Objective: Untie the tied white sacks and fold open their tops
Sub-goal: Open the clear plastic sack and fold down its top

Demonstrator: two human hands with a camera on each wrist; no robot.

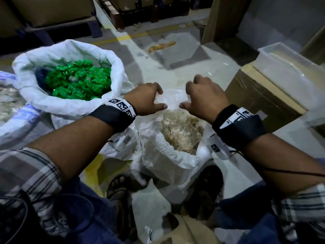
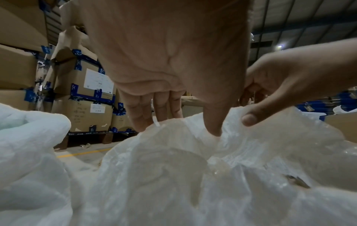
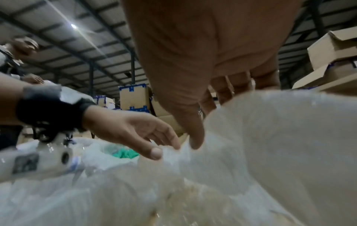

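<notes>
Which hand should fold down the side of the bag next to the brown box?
The right hand, probably. It already grips the far rim of the white sack on the side nearest the cardboard box. The left hand holds the rim on the side toward the sack of green packets.

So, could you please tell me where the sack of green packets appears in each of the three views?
Head: the sack of green packets stands upper left, top folded open, beside the left hand.
Left wrist: only a white rim at the left edge, probably that sack; no green shows.
Right wrist: lower centre-left, a green patch behind the left hand.
Shared landmark: the white sack both hands grip.
</notes>
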